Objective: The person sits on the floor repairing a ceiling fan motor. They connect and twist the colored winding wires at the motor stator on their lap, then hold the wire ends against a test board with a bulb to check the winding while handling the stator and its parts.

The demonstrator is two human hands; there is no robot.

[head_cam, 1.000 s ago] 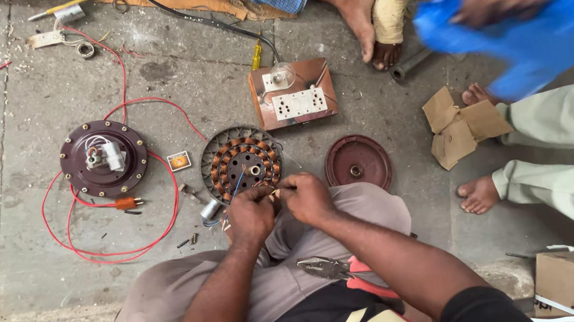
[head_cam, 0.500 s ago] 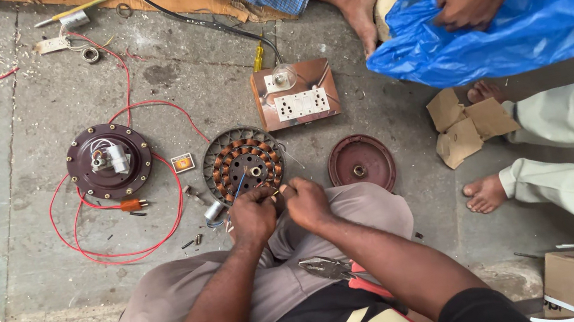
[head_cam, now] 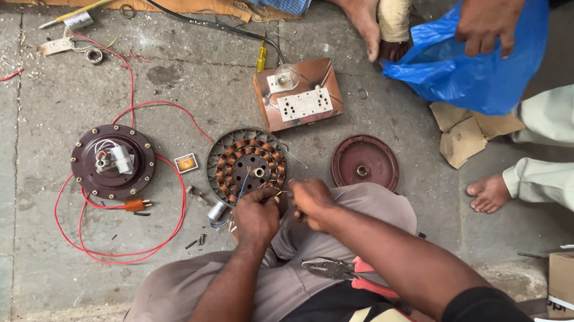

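A round motor stator with copper coils lies on the stone floor just in front of my knees. Over its near edge, my left hand is closed and pinches thin wires, one of them blue, that lead off the stator. My right hand is closed beside it, touching it, and grips the same wire ends. A small metal cylinder lies left of my left hand. Red-handled pliers rest on my lap.
A dark motor cover with a red wire looped around it lies to the left, and a maroon cap to the right. A wooden socket board sits behind the stator. Another person's hand holds a blue plastic bag; bare feet and cardboard boxes are at right.
The other person's hand has lowered the blue bag toward the floor and it looks more crumpled. My two hands stay at the stator's near edge, working the wires.
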